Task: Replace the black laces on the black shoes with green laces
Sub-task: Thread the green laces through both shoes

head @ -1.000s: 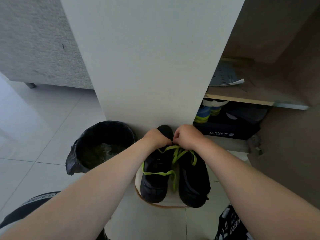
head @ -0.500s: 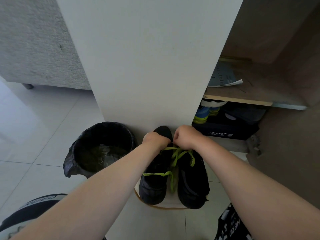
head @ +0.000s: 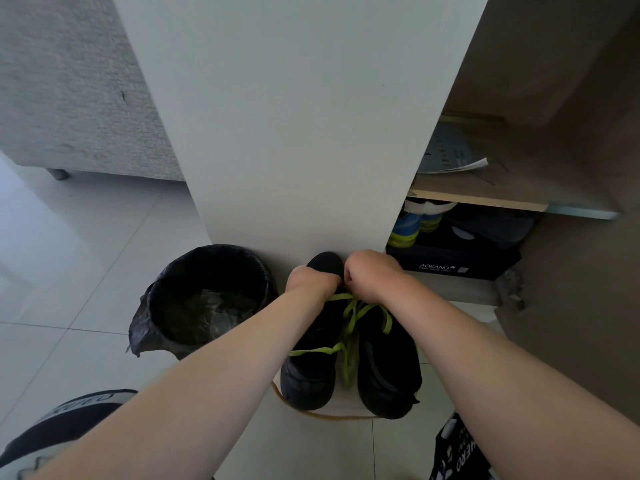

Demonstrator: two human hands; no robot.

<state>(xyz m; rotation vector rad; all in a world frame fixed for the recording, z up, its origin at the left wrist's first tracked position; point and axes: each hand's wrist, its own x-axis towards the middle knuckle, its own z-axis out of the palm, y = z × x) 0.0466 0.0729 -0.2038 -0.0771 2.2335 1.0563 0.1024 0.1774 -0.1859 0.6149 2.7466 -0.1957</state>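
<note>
Lime-green laces (head: pixel 313 351) cross plain black shoes (head: pixel 388 368)

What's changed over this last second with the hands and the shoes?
Nothing I can see has moved. The left hand and right hand stay bunched together at the far end of the black shoes, holding the green lace where it runs up into them. The loose lace loops, the bin and the shoebox lie as before.

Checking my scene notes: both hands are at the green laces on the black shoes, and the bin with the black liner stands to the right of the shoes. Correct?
No: the head view shows the bin to the left of the black shoes. The left hand and right hand are at the green laces, as noted.
</note>
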